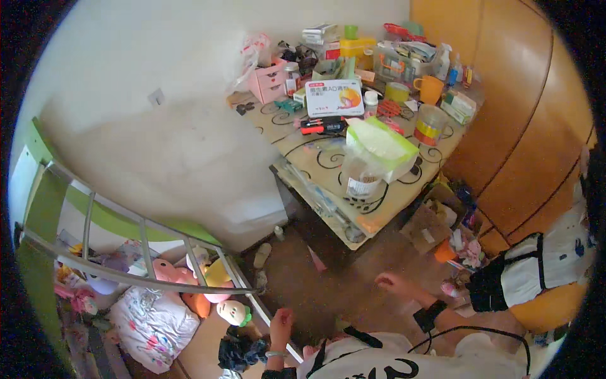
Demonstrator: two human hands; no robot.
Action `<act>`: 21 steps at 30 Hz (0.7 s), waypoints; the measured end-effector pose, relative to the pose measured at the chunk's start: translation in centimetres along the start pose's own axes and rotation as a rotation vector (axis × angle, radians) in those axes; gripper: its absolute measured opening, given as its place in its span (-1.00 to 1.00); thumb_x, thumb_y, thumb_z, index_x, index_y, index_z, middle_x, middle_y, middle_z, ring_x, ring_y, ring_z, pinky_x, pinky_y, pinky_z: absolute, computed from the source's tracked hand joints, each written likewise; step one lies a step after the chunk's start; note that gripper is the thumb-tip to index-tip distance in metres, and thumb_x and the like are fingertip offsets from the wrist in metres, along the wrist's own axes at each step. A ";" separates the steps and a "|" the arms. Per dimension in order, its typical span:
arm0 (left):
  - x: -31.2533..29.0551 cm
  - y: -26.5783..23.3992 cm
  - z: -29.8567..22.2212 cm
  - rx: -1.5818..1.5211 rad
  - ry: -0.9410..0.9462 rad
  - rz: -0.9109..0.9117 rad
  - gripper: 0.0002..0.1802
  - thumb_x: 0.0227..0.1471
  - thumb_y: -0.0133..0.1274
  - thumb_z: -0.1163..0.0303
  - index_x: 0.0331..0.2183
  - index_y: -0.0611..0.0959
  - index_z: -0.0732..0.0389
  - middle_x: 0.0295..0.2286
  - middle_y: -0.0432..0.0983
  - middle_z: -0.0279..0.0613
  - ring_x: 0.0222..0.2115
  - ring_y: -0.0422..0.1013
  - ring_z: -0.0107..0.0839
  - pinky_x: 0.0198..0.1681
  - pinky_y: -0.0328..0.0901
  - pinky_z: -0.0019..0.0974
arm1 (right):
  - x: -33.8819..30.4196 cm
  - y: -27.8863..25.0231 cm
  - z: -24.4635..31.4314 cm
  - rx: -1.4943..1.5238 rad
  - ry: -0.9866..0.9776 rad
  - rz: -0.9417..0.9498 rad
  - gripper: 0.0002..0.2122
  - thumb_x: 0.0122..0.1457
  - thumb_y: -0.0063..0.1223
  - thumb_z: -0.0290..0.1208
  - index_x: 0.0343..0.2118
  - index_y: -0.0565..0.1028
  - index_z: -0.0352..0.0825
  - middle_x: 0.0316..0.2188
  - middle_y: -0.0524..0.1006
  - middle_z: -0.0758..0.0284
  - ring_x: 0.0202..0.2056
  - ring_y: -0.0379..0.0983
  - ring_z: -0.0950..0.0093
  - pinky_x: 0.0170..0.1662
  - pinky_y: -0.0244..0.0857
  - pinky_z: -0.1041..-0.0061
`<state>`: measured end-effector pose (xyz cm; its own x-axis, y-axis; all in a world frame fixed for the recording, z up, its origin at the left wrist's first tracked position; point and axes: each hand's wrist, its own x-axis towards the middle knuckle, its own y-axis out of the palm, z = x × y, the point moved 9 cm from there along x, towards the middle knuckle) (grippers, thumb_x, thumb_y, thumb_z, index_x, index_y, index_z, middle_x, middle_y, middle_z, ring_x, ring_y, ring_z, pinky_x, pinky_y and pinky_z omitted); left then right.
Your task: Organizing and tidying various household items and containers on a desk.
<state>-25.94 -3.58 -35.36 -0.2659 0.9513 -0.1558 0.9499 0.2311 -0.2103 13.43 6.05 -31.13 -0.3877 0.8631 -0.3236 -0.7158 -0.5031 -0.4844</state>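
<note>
My left hand, with a bracelet on its wrist, is held low beside the bed's metal rail. Its fingers are curled in and nothing shows in them. Out over the brown floor, short of the table, is my right hand, a black band around its wrist and a black cable running from it. The fingers are loosely bent and slightly apart, holding nothing visible. Neither hand touches anything that I can make out. Dark crumpled cloth lies just left of my left hand.
Ahead, a patterned table bears a tissue pack, a clear plastic jar, a white box, an orange mug and markers. Plush toys and a pillow lie on the left. Cardboard boxes stand right.
</note>
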 end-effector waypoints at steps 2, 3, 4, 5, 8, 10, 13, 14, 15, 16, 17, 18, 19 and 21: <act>1.3 0.6 -3.5 0.225 0.107 0.044 -0.83 0.04 0.04 0.49 -0.24 0.55 0.24 -0.40 0.57 -0.14 -0.37 0.51 -0.36 -0.29 0.37 -0.32 | 0.2 -4.2 0.5 -0.035 -0.088 -0.103 -0.77 0.25 -0.01 -0.33 -0.09 0.46 -0.29 -0.18 0.51 0.36 -0.16 0.43 0.54 -0.09 0.32 0.51; 2.0 0.7 -5.2 0.241 0.129 0.020 -0.83 0.04 0.04 0.49 -0.24 0.55 0.24 -0.40 0.57 -0.14 -0.37 0.51 -0.36 -0.29 0.37 -0.32 | 0.4 -6.6 0.5 -0.097 -0.056 -0.204 -0.77 0.24 0.01 -0.33 -0.09 0.46 -0.28 -0.18 0.51 0.37 -0.16 0.42 0.56 -0.09 0.33 0.51; 2.5 0.6 -7.1 0.304 0.178 -0.011 -0.83 0.04 0.04 0.50 -0.24 0.55 0.23 -0.40 0.57 -0.13 -0.38 0.52 -0.33 -0.30 0.37 -0.31 | 0.3 -7.8 1.5 -0.085 -0.120 -0.208 -0.77 0.24 0.01 -0.33 -0.09 0.46 -0.28 -0.18 0.51 0.37 -0.16 0.42 0.56 -0.09 0.33 0.51; 3.0 0.7 -8.9 0.377 0.212 -0.031 -0.82 0.04 0.03 0.51 -0.24 0.55 0.22 -0.40 0.57 -0.12 -0.38 0.52 -0.29 -0.30 0.38 -0.30 | -0.4 -9.5 2.5 -0.049 -0.138 -0.268 -0.77 0.23 0.02 -0.33 -0.10 0.46 -0.28 -0.19 0.51 0.38 -0.16 0.42 0.56 -0.09 0.33 0.52; 5.1 0.4 -13.5 0.275 0.221 -0.029 -0.82 0.05 0.04 0.49 -0.23 0.56 0.19 -0.39 0.57 -0.11 -0.38 0.52 -0.26 -0.29 0.37 -0.29 | -3.1 -12.9 6.6 -0.069 -0.107 -0.299 -0.78 0.21 0.05 -0.34 -0.11 0.48 -0.28 -0.21 0.52 0.38 -0.18 0.43 0.57 -0.10 0.33 0.53; 7.2 -0.3 -17.2 0.277 0.252 -0.026 -0.82 0.04 0.06 0.49 -0.24 0.57 0.20 -0.38 0.55 -0.11 -0.35 0.51 -0.25 -0.27 0.36 -0.29 | -5.2 -14.6 10.3 -0.126 -0.061 -0.272 -0.78 0.21 0.05 -0.36 -0.12 0.49 -0.29 -0.22 0.52 0.39 -0.19 0.44 0.58 -0.10 0.33 0.54; 10.4 -1.4 -25.5 0.281 0.505 -0.107 -0.82 0.04 0.08 0.50 -0.24 0.57 0.24 -0.36 0.54 -0.10 -0.34 0.50 -0.24 -0.25 0.36 -0.29 | -8.7 -16.7 16.0 0.122 -0.078 -0.259 -0.79 0.18 0.08 -0.40 -0.14 0.50 -0.31 -0.23 0.53 0.42 -0.20 0.44 0.60 -0.13 0.33 0.58; 11.6 -1.8 -28.4 0.313 0.565 -0.134 -0.82 0.03 0.08 0.50 -0.25 0.57 0.25 -0.36 0.54 -0.10 -0.34 0.50 -0.22 -0.24 0.35 -0.29 | -9.6 -17.6 17.5 0.098 -0.045 -0.292 -0.79 0.16 0.10 -0.42 -0.15 0.51 -0.32 -0.25 0.54 0.42 -0.21 0.46 0.60 -0.14 0.33 0.58; 12.7 -2.0 -31.7 0.360 0.683 -0.150 -0.83 0.03 0.08 0.50 -0.25 0.57 0.25 -0.36 0.54 -0.09 -0.34 0.50 -0.21 -0.23 0.35 -0.29 | -9.8 -18.5 19.1 0.082 -0.043 -0.316 -0.80 0.13 0.11 -0.45 -0.17 0.52 -0.33 -0.26 0.55 0.41 -0.23 0.47 0.59 -0.16 0.34 0.59; 13.8 -1.8 -34.9 0.409 0.794 -0.169 -0.84 0.04 0.08 0.50 -0.26 0.57 0.26 -0.36 0.53 -0.09 -0.35 0.49 -0.20 -0.23 0.35 -0.29 | -9.6 -19.2 20.2 0.077 -0.005 -0.344 -0.80 0.13 0.11 -0.45 -0.17 0.52 -0.33 -0.26 0.55 0.41 -0.23 0.47 0.59 -0.16 0.34 0.59; 15.5 -1.4 -37.2 0.405 0.817 -0.137 -0.82 0.03 0.08 0.51 -0.25 0.57 0.26 -0.34 0.52 -0.08 -0.32 0.48 -0.20 -0.22 0.34 -0.28 | -9.6 -20.0 23.2 -0.107 -0.160 -0.405 -0.82 0.14 0.09 -0.40 -0.21 0.53 -0.30 -0.32 0.56 0.37 -0.27 0.49 0.49 -0.19 0.34 0.51; 17.3 -0.8 -39.6 0.397 0.852 -0.118 -0.81 0.03 0.07 0.52 -0.23 0.56 0.26 -0.32 0.52 -0.08 -0.29 0.47 -0.21 -0.20 0.34 -0.27 | -9.9 -20.6 26.5 -0.275 -0.363 -0.472 -0.84 0.15 0.06 -0.36 -0.25 0.55 -0.28 -0.38 0.57 0.34 -0.30 0.51 0.40 -0.22 0.35 0.43; 19.4 0.4 -42.0 0.416 0.908 -0.042 -0.78 0.02 0.07 0.53 -0.21 0.55 0.25 -0.29 0.50 -0.07 -0.24 0.46 -0.20 -0.19 0.34 -0.25 | -9.6 -21.1 27.6 -0.297 -0.301 -0.484 -0.84 0.15 0.06 -0.36 -0.25 0.55 -0.28 -0.38 0.57 0.34 -0.30 0.51 0.40 -0.22 0.35 0.43; 23.2 2.4 -45.9 0.418 1.003 0.059 -0.75 0.00 0.06 0.54 -0.19 0.55 0.25 -0.26 0.49 -0.07 -0.20 0.44 -0.19 -0.18 0.34 -0.23 | -9.7 -21.7 30.7 -0.324 -0.300 -0.524 -0.86 0.13 0.06 -0.38 -0.30 0.57 -0.26 -0.43 0.56 0.34 -0.37 0.51 0.37 -0.28 0.35 0.45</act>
<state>-22.26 28.46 4.85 0.2137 0.7362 0.6422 0.7755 0.2720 -0.5698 14.89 9.95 7.45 -0.2150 0.9475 0.2365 -0.6613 0.0369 -0.7492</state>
